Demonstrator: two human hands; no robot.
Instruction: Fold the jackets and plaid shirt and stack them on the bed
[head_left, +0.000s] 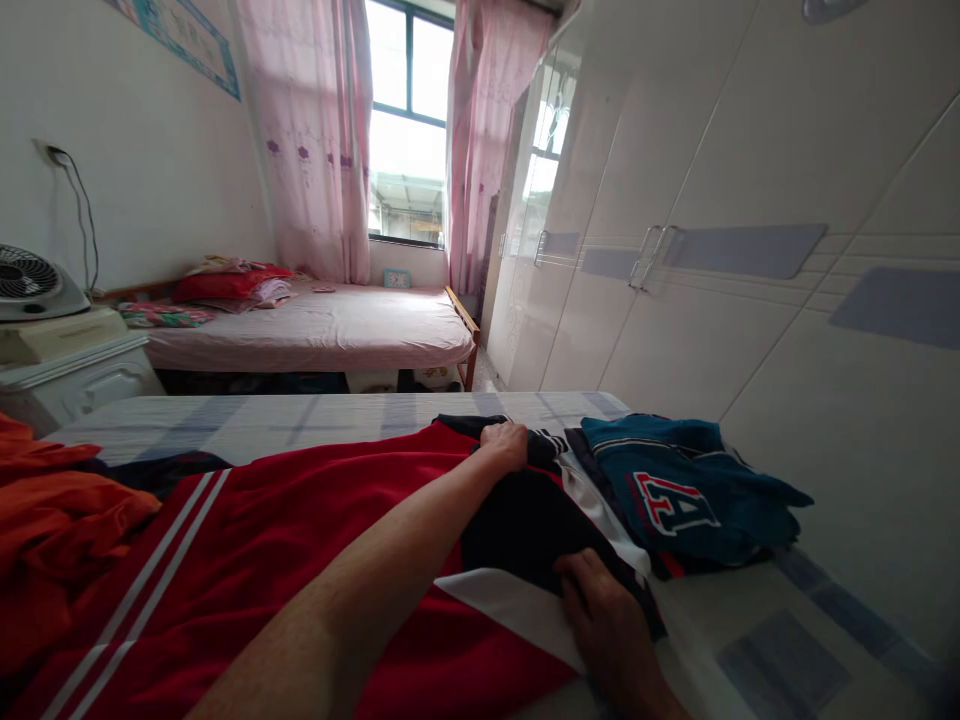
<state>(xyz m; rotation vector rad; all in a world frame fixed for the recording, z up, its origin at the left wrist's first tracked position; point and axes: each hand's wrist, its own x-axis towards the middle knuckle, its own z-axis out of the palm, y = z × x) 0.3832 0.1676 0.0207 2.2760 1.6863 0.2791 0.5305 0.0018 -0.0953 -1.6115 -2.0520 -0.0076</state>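
Left hand (506,445), grip closed, pinches the red garment (360,490); right hand (604,605) touches it, hold unclear. Teal clothing (652,440) bears a letter A (686,517).

Near bed (337,418) with a white-and-blue patterned cover, bearing, from left to right, orange cloth (67,530), a spread red garment (300,530) and a teal-topped clothes pile (697,465).

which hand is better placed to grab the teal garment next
Probably the right hand, close to the teal garment; the left hand reaches farther forward, its forearm crossing the red garment.
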